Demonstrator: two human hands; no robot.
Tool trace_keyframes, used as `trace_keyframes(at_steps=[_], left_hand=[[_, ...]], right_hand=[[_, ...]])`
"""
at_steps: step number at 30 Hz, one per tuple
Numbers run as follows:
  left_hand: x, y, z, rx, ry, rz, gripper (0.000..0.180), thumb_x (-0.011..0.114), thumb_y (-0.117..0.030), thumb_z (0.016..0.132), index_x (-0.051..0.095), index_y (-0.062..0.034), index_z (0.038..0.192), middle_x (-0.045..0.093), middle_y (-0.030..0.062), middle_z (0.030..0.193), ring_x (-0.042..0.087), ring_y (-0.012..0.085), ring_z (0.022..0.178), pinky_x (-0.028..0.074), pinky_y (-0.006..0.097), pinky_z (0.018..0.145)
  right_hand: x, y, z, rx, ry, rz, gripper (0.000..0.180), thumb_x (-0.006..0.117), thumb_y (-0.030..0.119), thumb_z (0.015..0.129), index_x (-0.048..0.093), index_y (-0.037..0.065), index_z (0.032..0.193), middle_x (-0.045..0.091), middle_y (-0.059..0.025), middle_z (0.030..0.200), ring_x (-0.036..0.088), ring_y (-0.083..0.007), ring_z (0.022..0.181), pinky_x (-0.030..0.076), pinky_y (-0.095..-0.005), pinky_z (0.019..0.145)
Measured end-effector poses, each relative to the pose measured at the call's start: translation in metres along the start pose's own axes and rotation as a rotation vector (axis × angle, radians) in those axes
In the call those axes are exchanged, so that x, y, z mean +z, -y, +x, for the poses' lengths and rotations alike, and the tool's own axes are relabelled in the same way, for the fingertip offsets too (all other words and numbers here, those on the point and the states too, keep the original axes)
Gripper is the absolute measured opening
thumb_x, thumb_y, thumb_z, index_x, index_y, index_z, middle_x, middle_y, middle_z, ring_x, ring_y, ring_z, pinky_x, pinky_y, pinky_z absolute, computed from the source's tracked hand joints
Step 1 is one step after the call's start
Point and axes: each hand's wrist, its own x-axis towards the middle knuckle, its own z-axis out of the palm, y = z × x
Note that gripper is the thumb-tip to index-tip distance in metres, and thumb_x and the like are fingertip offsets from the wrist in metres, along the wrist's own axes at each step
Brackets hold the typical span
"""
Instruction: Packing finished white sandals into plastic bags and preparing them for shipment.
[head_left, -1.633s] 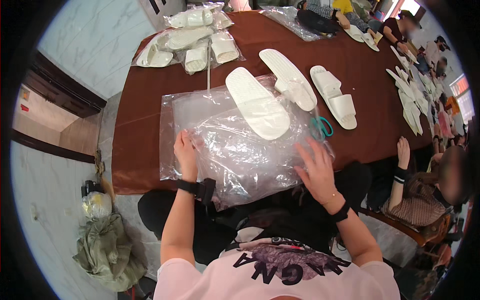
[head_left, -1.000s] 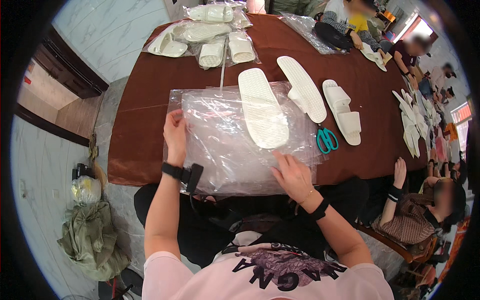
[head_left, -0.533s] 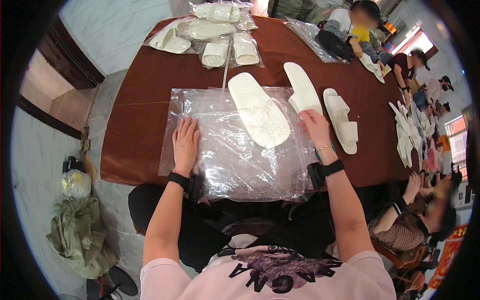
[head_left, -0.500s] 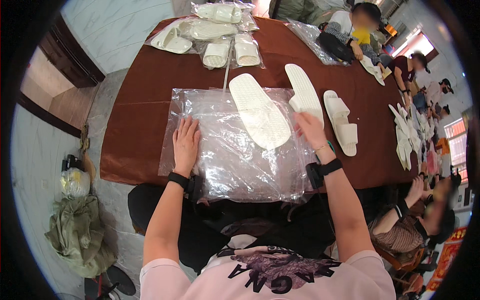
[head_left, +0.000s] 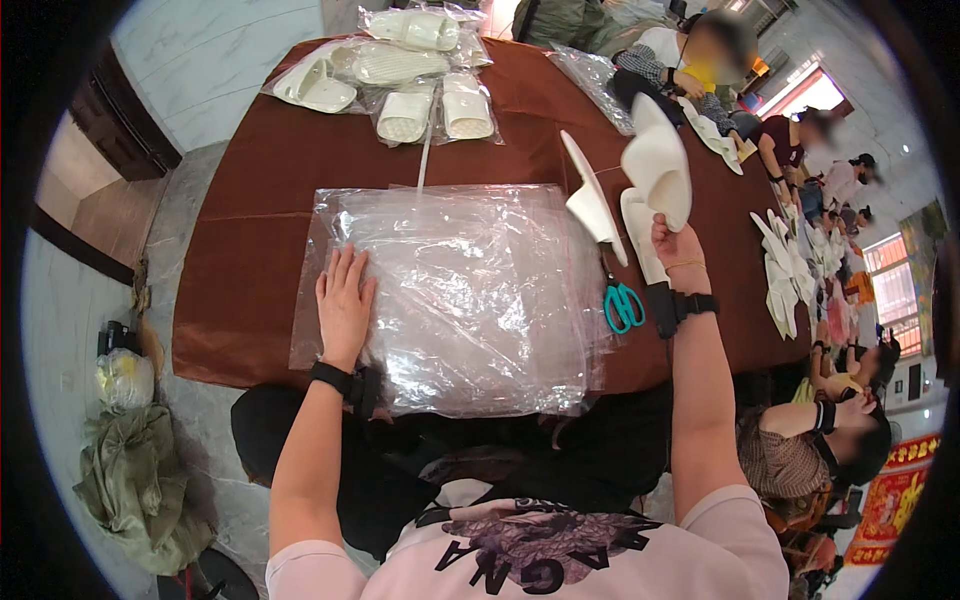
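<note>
My left hand (head_left: 343,305) lies flat, fingers stretched, near the left side of a stack of clear plastic bags (head_left: 470,300). Raised over the table to the right, a white slipper (head_left: 660,165) is gripped at its near end by my right hand (head_left: 677,245). A second white slipper (head_left: 593,205) is tipped on its edge beside the bags. A third white slipper (head_left: 640,235) lies partly hidden behind the held one and my hand. Scissors with teal handles (head_left: 624,306) are at the stack's right edge, close to my right wrist.
Bagged white slippers (head_left: 405,75) are grouped at the far left of the brown-covered table (head_left: 240,250). More loose white slippers (head_left: 785,265) lie at the right edge. Other people sit along the right side, one handling a slipper (head_left: 712,135) at the far end.
The slipper that lay sole-up on the bags is no longer there. My right hand has lifted a slipper to the right, and the scissors now show. My left hand stays on the bags.
</note>
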Motion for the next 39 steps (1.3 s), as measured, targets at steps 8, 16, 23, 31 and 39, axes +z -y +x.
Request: trace_keyframes(at_steps=[8, 16, 23, 31, 39], left_hand=[[-0.003, 0.002, -0.003, -0.003, 0.038, 0.035, 0.042, 0.054, -0.025, 0.098, 0.05, -0.012, 0.138, 0.039, 0.0073, 0.152, 0.031, 0.0277, 0.143, 0.026, 0.047, 0.114], [0.001, 0.006, -0.005, -0.005, 0.056, 0.045, 0.043, 0.048, -0.032, 0.101, 0.05, -0.0152, 0.141, 0.036, 0.0067, 0.154, 0.027, 0.0289, 0.145, 0.022, 0.05, 0.115], [-0.045, -0.014, 0.015, -0.018, -0.132, -0.229, 0.045, 0.039, -0.038, 0.104, 0.051, -0.0137, 0.139, 0.031, 0.0072, 0.156, 0.02, 0.0295, 0.148, 0.008, 0.059, 0.116], [-0.028, 0.007, -0.024, 0.127, 0.303, 0.036, 0.052, 0.049, -0.034, 0.099, 0.04, -0.0159, 0.147, 0.03, 0.0033, 0.158, 0.024, 0.0218, 0.147, 0.018, 0.054, 0.117], [-0.037, 0.0, -0.021, 0.127, 0.184, 0.07, 0.054, 0.056, -0.037, 0.094, 0.045, -0.0213, 0.145, 0.029, 0.0014, 0.158, 0.018, 0.0292, 0.148, 0.008, 0.068, 0.113]], right_hand=[[-0.099, 0.034, 0.009, -0.033, -0.206, 0.067, 0.012, 0.054, 0.003, 0.094, 0.053, -0.001, 0.105, 0.055, -0.0057, 0.081, 0.05, -0.0122, 0.064, 0.043, -0.0221, 0.054], [-0.069, 0.098, 0.005, -0.569, -0.506, -0.382, 0.029, 0.054, 0.005, 0.092, 0.058, 0.004, 0.121, 0.065, -0.0071, 0.1, 0.062, -0.0155, 0.086, 0.051, -0.0286, 0.075], [0.132, -0.054, -0.147, -0.891, 0.17, -1.382, 0.04, 0.058, 0.012, 0.091, 0.054, 0.003, 0.13, 0.055, -0.0115, 0.132, 0.045, -0.0304, 0.128, 0.03, -0.0409, 0.111], [0.111, -0.163, -0.136, -0.956, 0.674, -1.884, 0.056, 0.052, 0.046, 0.093, 0.042, 0.028, 0.146, 0.03, -0.0062, 0.157, 0.025, -0.0304, 0.146, 0.016, -0.0552, 0.118], [0.042, -0.097, -0.127, -0.653, 0.317, -1.748, 0.049, 0.059, 0.025, 0.093, 0.049, 0.02, 0.14, 0.035, -0.0154, 0.152, 0.03, -0.0351, 0.141, 0.028, -0.0497, 0.114]])
